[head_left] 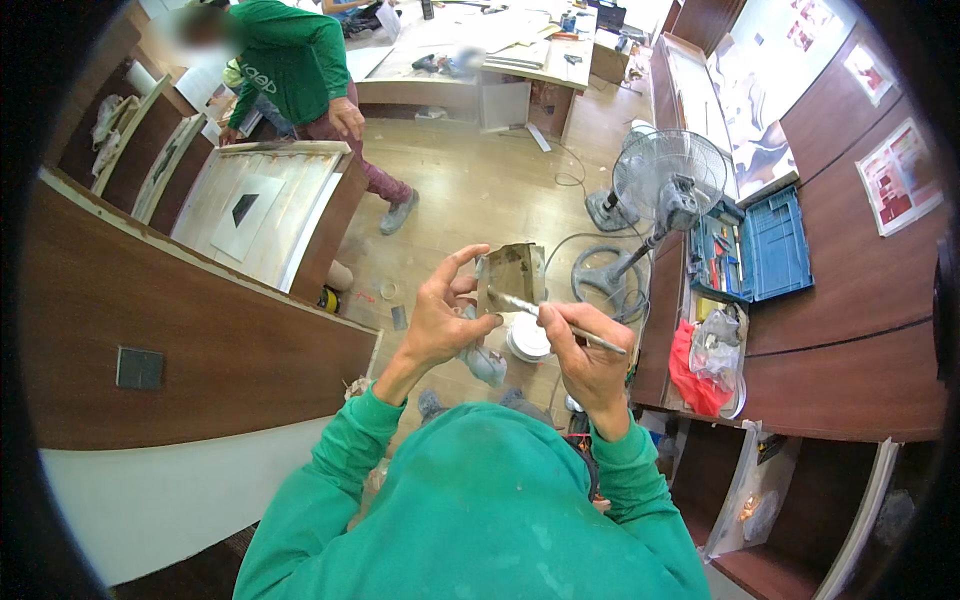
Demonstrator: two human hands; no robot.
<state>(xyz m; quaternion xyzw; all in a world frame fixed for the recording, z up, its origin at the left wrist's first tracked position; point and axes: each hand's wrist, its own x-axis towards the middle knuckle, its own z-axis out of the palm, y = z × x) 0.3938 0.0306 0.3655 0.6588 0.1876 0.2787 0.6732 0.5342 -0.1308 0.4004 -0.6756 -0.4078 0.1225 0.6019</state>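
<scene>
My left hand point(438, 318) grips a small square, box-like brown piece point(514, 272) by its left edge, thumb below and fingers above. Its face has dark smudges and a pale rim. A pale bluish crumpled cloth or bag point(484, 364) hangs beneath that hand; I cannot tell which. In my right hand point(592, 365), a thin brush point(519, 304) is pinched like a pen. The brush's whitish tip reaches the lower left of the piece, seemingly touching it. Below, a round white tub point(528, 338) shows on the floor between my hands.
A pedestal fan point(668, 180) stands ahead right, its cable on the floor. Beyond my right hand are an open blue toolbox point(752, 245) and a red bag point(697, 370). Brown panels point(200, 310) flank my left. A person in green point(290, 55) leans over a cabinet.
</scene>
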